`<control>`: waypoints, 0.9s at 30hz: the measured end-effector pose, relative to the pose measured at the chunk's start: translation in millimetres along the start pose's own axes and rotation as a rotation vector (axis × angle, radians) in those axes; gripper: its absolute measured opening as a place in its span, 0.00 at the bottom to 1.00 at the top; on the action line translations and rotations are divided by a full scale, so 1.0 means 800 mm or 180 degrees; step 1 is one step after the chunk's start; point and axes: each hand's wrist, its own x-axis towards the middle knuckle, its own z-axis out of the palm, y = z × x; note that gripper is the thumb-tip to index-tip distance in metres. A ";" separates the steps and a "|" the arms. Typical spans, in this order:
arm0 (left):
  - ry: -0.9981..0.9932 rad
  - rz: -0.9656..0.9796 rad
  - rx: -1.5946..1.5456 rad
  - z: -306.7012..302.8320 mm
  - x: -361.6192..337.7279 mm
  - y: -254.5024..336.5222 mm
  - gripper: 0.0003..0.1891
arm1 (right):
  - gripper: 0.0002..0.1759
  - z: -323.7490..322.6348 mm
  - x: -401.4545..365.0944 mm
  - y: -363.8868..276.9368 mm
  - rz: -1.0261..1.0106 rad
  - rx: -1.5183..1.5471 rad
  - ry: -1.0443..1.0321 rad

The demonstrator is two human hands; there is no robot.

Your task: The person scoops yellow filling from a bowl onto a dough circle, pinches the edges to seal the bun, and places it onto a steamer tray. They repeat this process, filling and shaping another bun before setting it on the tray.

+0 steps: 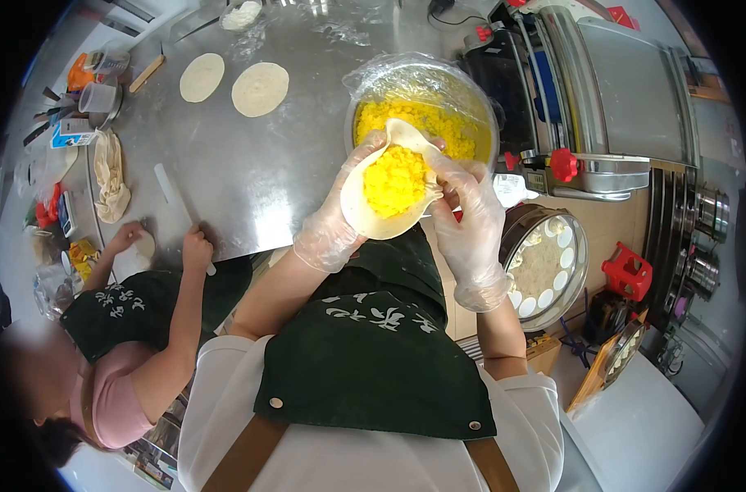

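Head view: left hand (pixel 332 225), in a thin clear glove, cups a soft pale dough round (pixel 361 220) heaped with crumbly yellow filling (pixel 395 180). Right hand (pixel 471 220), also gloved, pinches the round's edge with its fingertips (pixel 443 175). Just beyond the fingers stands a film-lined metal bowl (pixel 476 111) of the same filling. Well left of them, two flat dough discs (pixel 260 88) lie on the steel table (pixel 258 172), where a co-worker's hand (pixel 197 244) rests.

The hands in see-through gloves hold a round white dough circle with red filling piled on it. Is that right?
Not quite. The head view shows the piled crumbly filling is yellow, not red. The rest holds: the left hand and right hand, in see-through gloves, hold the round white dough circle.
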 end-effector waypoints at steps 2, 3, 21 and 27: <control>-0.0124 -0.0083 -0.0184 -0.024 0.004 -0.002 0.31 | 0.24 -0.005 0.004 -0.001 -0.0027 0.0002 -0.0063; -0.0188 -0.0127 -0.0275 -0.021 0.006 -0.001 0.30 | 0.24 -0.007 0.006 0.000 -0.0040 0.0002 -0.0092; 0.0732 -0.0255 0.2015 0.039 -0.023 0.014 0.30 | 0.17 -0.005 -0.003 0.009 0.0704 0.0167 0.0054; 0.0804 -0.0016 0.2296 0.040 -0.018 0.009 0.28 | 0.14 -0.009 -0.003 0.031 -0.0380 -0.0217 -0.0263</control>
